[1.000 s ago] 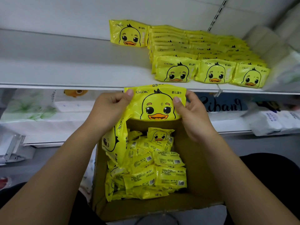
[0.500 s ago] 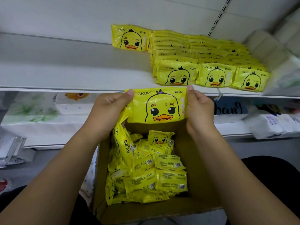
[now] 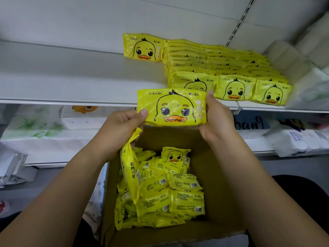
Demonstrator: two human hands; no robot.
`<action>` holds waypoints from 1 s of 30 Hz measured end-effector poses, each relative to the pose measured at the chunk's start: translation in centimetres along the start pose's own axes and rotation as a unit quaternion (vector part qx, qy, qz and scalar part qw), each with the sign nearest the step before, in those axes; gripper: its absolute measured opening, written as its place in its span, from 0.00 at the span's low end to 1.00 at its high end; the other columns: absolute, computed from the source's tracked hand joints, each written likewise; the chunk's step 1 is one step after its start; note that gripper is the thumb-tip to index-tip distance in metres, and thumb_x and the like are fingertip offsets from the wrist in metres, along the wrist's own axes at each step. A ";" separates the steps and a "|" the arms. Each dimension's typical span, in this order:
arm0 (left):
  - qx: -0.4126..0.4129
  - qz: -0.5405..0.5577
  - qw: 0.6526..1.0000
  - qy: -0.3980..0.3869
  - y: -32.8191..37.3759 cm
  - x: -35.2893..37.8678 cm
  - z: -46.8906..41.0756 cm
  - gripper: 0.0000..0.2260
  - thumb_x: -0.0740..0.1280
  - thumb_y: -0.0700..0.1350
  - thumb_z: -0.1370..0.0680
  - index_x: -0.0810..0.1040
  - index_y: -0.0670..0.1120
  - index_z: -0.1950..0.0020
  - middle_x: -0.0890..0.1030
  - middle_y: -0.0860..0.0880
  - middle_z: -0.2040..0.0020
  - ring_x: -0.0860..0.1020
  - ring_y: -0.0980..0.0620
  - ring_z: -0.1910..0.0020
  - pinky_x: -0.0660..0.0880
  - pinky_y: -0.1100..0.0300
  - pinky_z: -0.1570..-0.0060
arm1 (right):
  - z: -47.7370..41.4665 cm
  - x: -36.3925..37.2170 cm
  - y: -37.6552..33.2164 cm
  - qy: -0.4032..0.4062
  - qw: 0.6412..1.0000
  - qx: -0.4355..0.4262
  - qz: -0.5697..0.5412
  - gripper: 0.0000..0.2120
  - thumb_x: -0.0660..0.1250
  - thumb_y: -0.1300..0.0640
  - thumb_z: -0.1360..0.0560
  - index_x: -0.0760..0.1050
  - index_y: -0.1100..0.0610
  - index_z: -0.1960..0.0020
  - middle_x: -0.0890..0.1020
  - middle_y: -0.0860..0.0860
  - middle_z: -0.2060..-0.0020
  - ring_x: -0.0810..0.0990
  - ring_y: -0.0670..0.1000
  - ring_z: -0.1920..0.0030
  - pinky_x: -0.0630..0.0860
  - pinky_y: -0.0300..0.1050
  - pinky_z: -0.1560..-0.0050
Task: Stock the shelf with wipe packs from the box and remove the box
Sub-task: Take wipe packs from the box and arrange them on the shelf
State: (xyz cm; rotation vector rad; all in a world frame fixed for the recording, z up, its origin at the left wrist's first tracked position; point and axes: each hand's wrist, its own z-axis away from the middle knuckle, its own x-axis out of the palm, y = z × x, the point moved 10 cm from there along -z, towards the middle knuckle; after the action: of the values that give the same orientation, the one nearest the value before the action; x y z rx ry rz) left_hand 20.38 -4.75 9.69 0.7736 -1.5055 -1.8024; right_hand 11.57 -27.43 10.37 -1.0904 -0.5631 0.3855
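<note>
A yellow duck-face wipe pack [image 3: 171, 106] is held face-up above the open cardboard box [image 3: 220, 193], just in front of the white shelf [image 3: 71, 82] edge. My left hand [image 3: 122, 127] pinches its left end and also holds a second pack [image 3: 130, 173] that hangs down into the box. My right hand [image 3: 216, 118] grips the pack's right end. Several more packs [image 3: 178, 189] lie loose in the box. Rows of stocked packs [image 3: 222, 68] stand on the shelf's right half, with one lone pack [image 3: 143, 48] at the back.
The shelf's left half is bare white. White tissue bundles [image 3: 300, 56] sit at the shelf's far right. The lower shelf holds wrapped paper goods [image 3: 41, 125] at left and white packs [image 3: 299, 141] at right. A dark-clothed knee [image 3: 300, 189] is beside the box.
Both hands have raised the face-up pack from just above the box toward the shelf edge. The second pack still hangs from my left hand.
</note>
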 end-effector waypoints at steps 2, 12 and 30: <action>0.004 0.043 0.998 0.040 0.1 -1.0 -0.1 0.21 0.64 0.53 0.18 0.74 0.46 0.69 0.71 0.47 0.75 0.67 0.52 0.80 0.66 0.65 0.80 | 1.0 1.8 0.5 -0.070 0.994 0.040 -0.080 0.21 0.58 0.47 0.16 0.77 0.62 0.36 0.85 0.57 0.44 0.84 0.58 0.42 0.82 0.61 0.45; 0.004 0.084 0.996 0.038 0.5 -1.9 -0.2 0.19 0.61 0.58 0.17 0.87 0.51 0.54 0.87 0.44 0.52 0.63 0.49 0.73 0.65 0.57 0.65 | 1.0 3.3 0.5 -0.077 0.994 0.008 -0.076 0.17 0.58 0.63 0.16 0.72 0.52 0.29 0.83 0.45 0.50 0.82 0.40 0.59 0.79 0.36 0.65; 0.007 0.135 0.975 0.177 0.6 -8.5 -2.1 0.10 0.67 0.48 0.18 0.86 0.47 0.54 0.82 0.53 0.69 0.72 0.61 0.77 0.69 0.69 0.74 | 0.5 15.3 -3.3 -0.375 0.767 -0.099 0.511 0.18 0.78 0.48 0.33 0.82 0.49 0.45 0.87 0.45 0.51 0.85 0.45 0.49 0.80 0.42 0.47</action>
State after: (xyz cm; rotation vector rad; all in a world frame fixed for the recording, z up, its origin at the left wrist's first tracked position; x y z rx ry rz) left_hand 27.30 0.64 10.19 0.8048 -1.3160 -1.3708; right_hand 23.50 -19.97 17.18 -1.3729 -0.6652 1.8228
